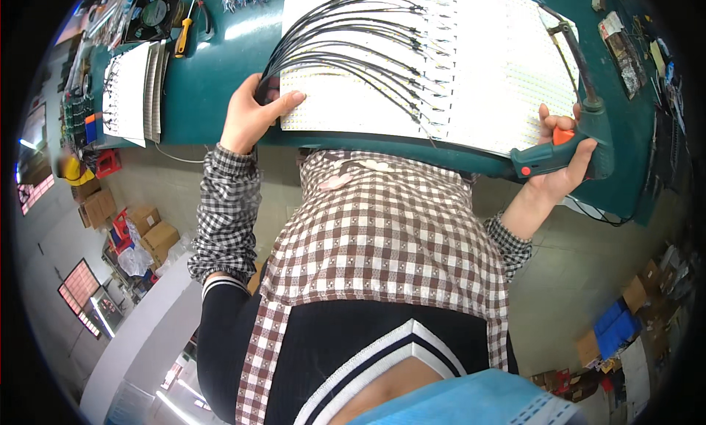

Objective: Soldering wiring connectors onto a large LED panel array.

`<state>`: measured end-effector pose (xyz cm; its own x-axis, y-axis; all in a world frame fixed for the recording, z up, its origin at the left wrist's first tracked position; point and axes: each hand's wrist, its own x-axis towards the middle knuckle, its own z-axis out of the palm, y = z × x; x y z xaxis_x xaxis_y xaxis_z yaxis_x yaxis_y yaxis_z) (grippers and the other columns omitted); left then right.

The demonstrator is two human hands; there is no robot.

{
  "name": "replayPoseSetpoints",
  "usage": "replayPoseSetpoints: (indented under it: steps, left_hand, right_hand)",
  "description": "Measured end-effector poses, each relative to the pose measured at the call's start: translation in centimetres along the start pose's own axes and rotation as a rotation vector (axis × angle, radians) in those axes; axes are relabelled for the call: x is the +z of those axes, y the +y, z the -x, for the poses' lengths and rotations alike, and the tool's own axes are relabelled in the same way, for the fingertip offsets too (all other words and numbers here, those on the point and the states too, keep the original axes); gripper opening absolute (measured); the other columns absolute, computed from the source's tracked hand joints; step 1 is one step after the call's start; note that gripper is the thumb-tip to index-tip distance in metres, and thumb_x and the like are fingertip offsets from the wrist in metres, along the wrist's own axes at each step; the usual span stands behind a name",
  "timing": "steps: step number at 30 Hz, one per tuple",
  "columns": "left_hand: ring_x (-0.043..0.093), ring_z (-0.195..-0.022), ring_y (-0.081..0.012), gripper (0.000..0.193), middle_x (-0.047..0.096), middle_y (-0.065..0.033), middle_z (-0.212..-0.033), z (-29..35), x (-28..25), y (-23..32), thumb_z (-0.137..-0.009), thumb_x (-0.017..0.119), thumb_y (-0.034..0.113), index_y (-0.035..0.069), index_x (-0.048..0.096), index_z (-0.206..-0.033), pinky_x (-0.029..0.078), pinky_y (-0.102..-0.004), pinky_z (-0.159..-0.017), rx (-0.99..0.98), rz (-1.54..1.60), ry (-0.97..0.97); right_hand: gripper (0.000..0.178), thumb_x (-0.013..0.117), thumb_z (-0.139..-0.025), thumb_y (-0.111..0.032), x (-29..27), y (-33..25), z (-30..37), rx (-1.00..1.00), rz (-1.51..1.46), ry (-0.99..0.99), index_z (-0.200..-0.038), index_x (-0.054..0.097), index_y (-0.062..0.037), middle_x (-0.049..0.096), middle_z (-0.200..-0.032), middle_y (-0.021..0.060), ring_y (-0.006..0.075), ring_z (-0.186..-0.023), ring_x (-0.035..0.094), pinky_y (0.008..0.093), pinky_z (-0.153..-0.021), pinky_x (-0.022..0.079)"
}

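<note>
My left hand (256, 110) is closed round a bunch of black cables (294, 51) at the left edge of a white board (346, 109), its thumb lying over the board. From there the cables fan out to the right. Their thin wire ends meet a column of small dark marks along the board's middle. My right hand (562, 153) grips a green soldering gun (599, 134) with a red trigger at the board's right front corner. The gun's dark metal nose (577, 57) points away from me. Whether its tip touches anything is hard to make out.
On the green bench (220, 79) at left lie a stack of white boards (132, 94), a yellow-handled screwdriver (182, 39), pliers (206, 20) and a black fan (153, 12). A silvery packet (621, 54) lies at far right. A cord (596, 213) hangs below the bench edge.
</note>
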<state>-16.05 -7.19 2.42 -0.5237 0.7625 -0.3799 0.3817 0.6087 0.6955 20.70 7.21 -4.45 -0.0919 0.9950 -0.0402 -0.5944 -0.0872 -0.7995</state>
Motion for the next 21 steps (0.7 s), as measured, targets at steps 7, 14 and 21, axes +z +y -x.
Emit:
replayPoseSetpoints:
  steps: [7, 14, 21]
  left_hand:
    - [0.048, -0.06, -0.0051, 0.033, 0.055, 0.0023, -0.069, 0.8, -0.5, 0.3, -0.071, 0.078, 0.022, -0.002, 0.058, -0.082, 0.042, -0.0205, -0.057, -0.107, 0.08, 0.018]
    - [0.051, -0.063, -0.0045, 0.031, 0.059, 0.0001, -0.071, -0.5, -0.4, -0.1, -0.07, 0.078, 0.019, -0.003, 0.059, -0.081, 0.042, -0.0195, -0.058, -0.007, 0.034, 0.108]
    - [0.049, -0.061, -0.0037, 0.03, 0.057, 0.0016, -0.069, 0.0, -0.5, 0.9, -0.07, 0.078, 0.02, -0.003, 0.059, -0.078, 0.04, -0.0186, -0.055, 0.114, 0.063, 0.206]
  right_hand:
    - [0.061, 0.053, -0.087, -0.042, 1.0, 0.2, 0.0, -0.016, 0.016, 0.046, -0.121, 0.039, 0.0057, 0.061, -0.082, 0.0103, 0.0198, -0.083, 0.06, 0.0486, -0.093, 0.042]
    - [0.059, 0.055, -0.086, -0.041, 1.7, 0.0, -0.6, -0.013, 0.002, 0.066, -0.121, 0.041, 0.0053, 0.061, -0.081, 0.01, 0.0203, -0.081, 0.06, 0.0463, -0.091, 0.045]
    - [0.058, 0.058, -0.084, -0.042, 1.1, -0.9, -1.2, 0.056, -0.22, 0.064, -0.118, 0.045, 0.0034, 0.061, -0.081, 0.008, 0.0189, -0.08, 0.061, 0.0411, -0.085, 0.049]
